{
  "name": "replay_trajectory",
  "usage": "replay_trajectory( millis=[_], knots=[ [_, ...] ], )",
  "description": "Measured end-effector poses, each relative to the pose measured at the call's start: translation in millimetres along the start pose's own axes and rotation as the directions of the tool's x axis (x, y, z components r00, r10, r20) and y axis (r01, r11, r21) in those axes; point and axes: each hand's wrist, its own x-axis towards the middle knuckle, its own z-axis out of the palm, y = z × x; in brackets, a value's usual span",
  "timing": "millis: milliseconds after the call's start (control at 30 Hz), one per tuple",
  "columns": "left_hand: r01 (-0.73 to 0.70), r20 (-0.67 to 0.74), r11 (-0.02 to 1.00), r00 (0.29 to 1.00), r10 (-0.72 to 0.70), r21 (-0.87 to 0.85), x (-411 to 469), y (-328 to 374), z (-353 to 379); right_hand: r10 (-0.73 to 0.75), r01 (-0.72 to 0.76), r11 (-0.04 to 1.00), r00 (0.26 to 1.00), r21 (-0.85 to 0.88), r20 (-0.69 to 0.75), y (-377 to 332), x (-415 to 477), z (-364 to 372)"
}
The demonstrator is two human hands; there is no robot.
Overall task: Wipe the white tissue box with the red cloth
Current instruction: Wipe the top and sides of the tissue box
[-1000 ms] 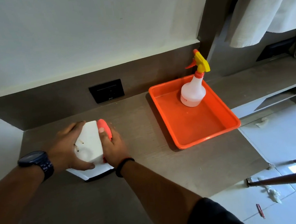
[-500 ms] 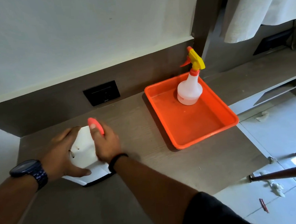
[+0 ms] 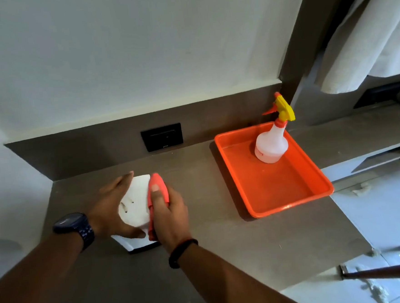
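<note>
Lower left of frame: left hand (image 3: 108,208) clamped on the small white tissue box (image 3: 136,203), right hand (image 3: 167,210) pinching the bunched red cloth (image 3: 158,189) against its right side.

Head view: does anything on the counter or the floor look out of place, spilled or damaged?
Counter looks orderly: the white spray bottle stands upright in the orange plastic tray. The oddity is the tiled floor, where scattered white scraps lie below the counter edge, like litter.

Bare counter (image 3: 206,224) between tissue box (image 3: 136,203) and orange tray (image 3: 246,190) (spray bottle (image 3: 273,144) inside).
</note>
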Motion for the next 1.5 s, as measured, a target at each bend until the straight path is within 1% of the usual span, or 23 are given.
replay_trajectory(
  millis=[33, 67, 100, 133, 167, 200, 267, 300, 333, 433, 500, 667, 733, 800, 933, 967, 1100, 1167, 1300, 1333, 1367, 1433, 1500],
  knots=[
    [0.022, -0.008, 0.999, 1.0, -0.022, -0.043, -3, -2, -2, -0.117, 0.115, 0.987, 0.993, -0.111, -0.011, -10, 2, 5],
    [0.041, -0.017, 0.994, 0.999, -0.043, -0.1, -8, -5, -4, -0.24, 0.233, 0.937, 0.971, -0.26, 0.005, -19, 5, 9],
    [0.045, -0.029, 0.986, 0.998, -0.05, -0.159, -12, -9, -5, -0.334, 0.325, 0.855, 0.941, -0.403, 0.05, -27, 10, 13],
    [0.032, -0.051, 0.977, 0.998, -0.044, -0.213, -17, -14, -7, -0.376, 0.383, 0.761, 0.918, -0.524, 0.125, -34, 16, 17],
    [0.02, -0.074, 0.967, 0.997, -0.04, -0.254, -21, -18, -7, -0.367, 0.414, 0.661, 0.906, -0.626, 0.212, -37, 22, 20],
    [0.023, -0.087, 0.958, 0.995, -0.05, -0.286, -25, -22, -8, -0.324, 0.435, 0.553, 0.898, -0.711, 0.298, -37, 28, 22],
    [0.052, -0.079, 0.945, 0.994, -0.081, -0.322, -30, -23, -8, -0.245, 0.488, 0.347, 0.871, -0.801, 0.425, -32, 34, 26],
    [0.051, -0.074, 0.943, 0.994, -0.079, -0.33, -31, -23, -8, -0.238, 0.509, 0.293, 0.859, -0.81, 0.454, -29, 35, 28],
    [0.032, -0.075, 0.941, 0.995, -0.061, -0.336, -30, -22, -7, -0.243, 0.519, 0.269, 0.852, -0.811, 0.465, -28, 35, 29],
    [-0.033, -0.066, 0.929, 0.998, 0.01, -0.37, -22, -18, -5, -0.263, 0.517, 0.248, 0.85, -0.819, 0.457, -24, 35, 31],
    [-0.045, -0.045, 0.926, 0.999, 0.03, -0.374, -18, -18, -3, -0.264, 0.517, 0.248, 0.85, -0.819, 0.456, -22, 34, 30],
    [-0.029, -0.058, 0.939, 0.998, 0.01, -0.343, -15, -24, 2, -0.325, 0.575, 0.247, 0.808, -0.78, 0.492, -15, 31, 19],
    [-0.011, -0.06, 0.938, 0.998, -0.011, -0.346, -15, -25, 4, -0.322, 0.587, 0.259, 0.801, -0.767, 0.505, -11, 34, 10],
    [0.016, -0.058, 0.931, 0.998, -0.039, -0.365, -15, -23, 5, -0.301, 0.56, 0.29, 0.823, -0.776, 0.481, -11, 40, 5],
    [0.018, -0.073, 0.921, 0.996, -0.051, -0.388, -14, -18, 6, -0.275, 0.417, 0.448, 0.906, -0.79, 0.323, -21, 48, 18],
    [0.022, -0.077, 0.921, 0.995, -0.056, -0.389, -15, -17, 6, -0.276, 0.416, 0.45, 0.906, -0.79, 0.32, -22, 47, 23],
    [0.044, -0.084, 0.924, 0.993, -0.082, -0.379, -19, -14, 3, -0.32, 0.508, 0.335, 0.853, -0.794, 0.412, -18, 39, 24],
    [0.042, -0.071, 0.927, 0.995, -0.074, -0.373, -20, -12, 3, -0.331, 0.554, 0.296, 0.824, -0.778, 0.46, -14, 33, 16],
    [0.066, -0.05, 0.932, 0.995, -0.089, -0.358, -19, -9, 2, -0.284, 0.608, 0.208, 0.787, -0.766, 0.548, -8, 35, 0],
    [0.083, -0.051, 0.933, 0.993, -0.107, -0.35, -19, -9, 3, -0.27, 0.604, 0.21, 0.791, -0.769, 0.549, -7, 37, -3],
    [0.102, -0.051, 0.933, 0.991, -0.127, -0.344, -19, -8, 3, -0.267, 0.589, 0.25, 0.805, -0.769, 0.53, -8, 38, -5],
    [0.138, -0.045, 0.93, 0.986, -0.163, -0.342, -17, -5, 4, -0.278, 0.54, 0.366, 0.84, -0.758, 0.465, -10, 40, -6],
    [0.172, -0.052, 0.925, 0.978, -0.201, -0.338, -16, -2, 5, -0.271, 0.478, 0.442, 0.878, -0.759, 0.395, -17, 44, -1]
  ],
)
